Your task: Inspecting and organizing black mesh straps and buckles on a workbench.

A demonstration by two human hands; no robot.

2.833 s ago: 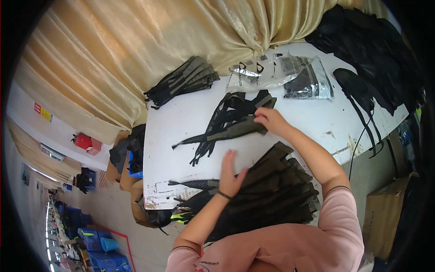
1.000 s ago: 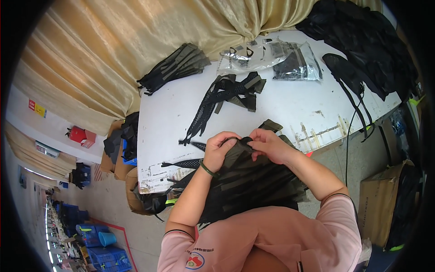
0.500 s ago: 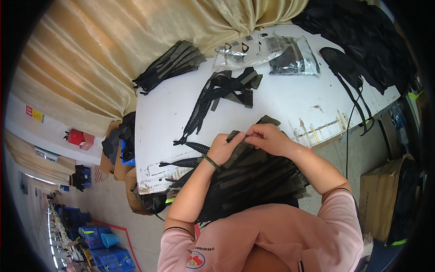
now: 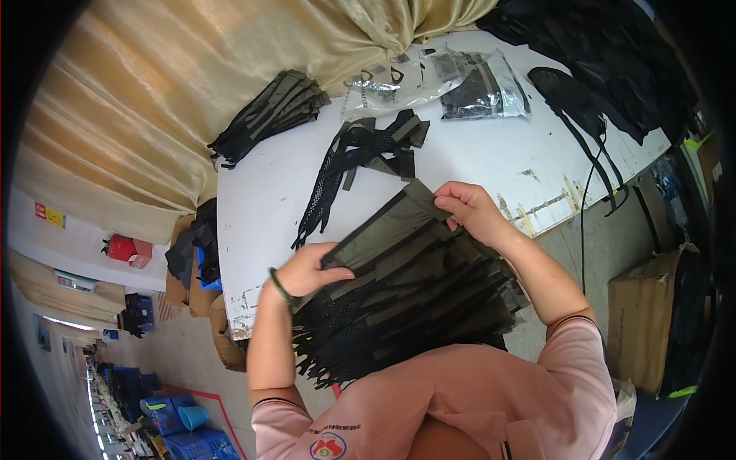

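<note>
My left hand grips one end of an olive-green fabric strap, and my right hand pinches its other end. The strap is stretched flat between both hands, just above a large pile of black mesh and olive strips lying on my lap and the table's near edge. Beyond the strap, a loose bunch of black mesh strips lies on the white table.
A stack of dark strips lies at the table's far left by the beige curtain. Clear plastic bags of parts sit at the back. Black fabric and straps cover the right side. Cardboard boxes stand on the floor.
My hands have drawn apart, pulling the olive strap out straight over the pile. Earlier, my right hand reached out to the mesh strips on the table and came back.
</note>
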